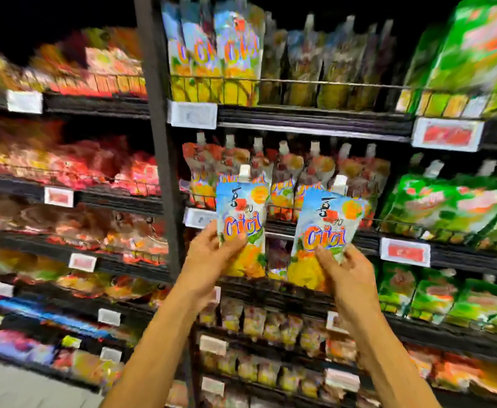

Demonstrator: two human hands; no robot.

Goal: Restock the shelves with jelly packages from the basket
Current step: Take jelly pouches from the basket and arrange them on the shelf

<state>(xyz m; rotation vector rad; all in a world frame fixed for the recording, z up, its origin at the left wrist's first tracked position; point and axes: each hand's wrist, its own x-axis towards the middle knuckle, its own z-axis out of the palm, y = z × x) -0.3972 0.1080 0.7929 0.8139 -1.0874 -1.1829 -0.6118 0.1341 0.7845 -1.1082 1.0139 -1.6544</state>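
1. Two spouted jelly pouches held up at centre, before shelves (pixel 315 126): left pouch (pixel 242 210) gripped by left hand (pixel 209 256), right pouch (pixel 328 225) by right hand (pixel 348 273), thumbs on fronts
2. Prob. soft, light, slick film; hold mid-body, not spout
3. Forearms rise from 6 o'clock; matching row (pixel 212 54) at 12 o'clock

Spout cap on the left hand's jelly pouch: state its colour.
White; the spout cap tops the jelly pouch in the left hand. Head view.

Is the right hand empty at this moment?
No, the right hand grips the right jelly pouch by its lower part; the left hand grips the left jelly pouch.
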